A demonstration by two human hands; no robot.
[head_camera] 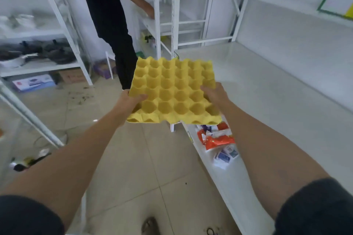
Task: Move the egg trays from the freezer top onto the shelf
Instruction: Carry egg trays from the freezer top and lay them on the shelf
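An empty yellow egg tray [174, 91] is held level in the air in front of me, over the front left corner of a wide white shelf [277, 86]. My left hand [131, 101] grips its near left edge with the thumb lying in a cup. Gripping the right edge is my right hand [214, 93], fingers on top. The freezer top is out of view.
A person in black [112, 25] stands ahead, reaching into a white rack [164, 25]. Red and blue packets [217, 143] lie on a lower shelf board beneath the tray. Another rack with dark pans [38, 53] stands at left. Boxes [34, 82] sit on the tiled floor.
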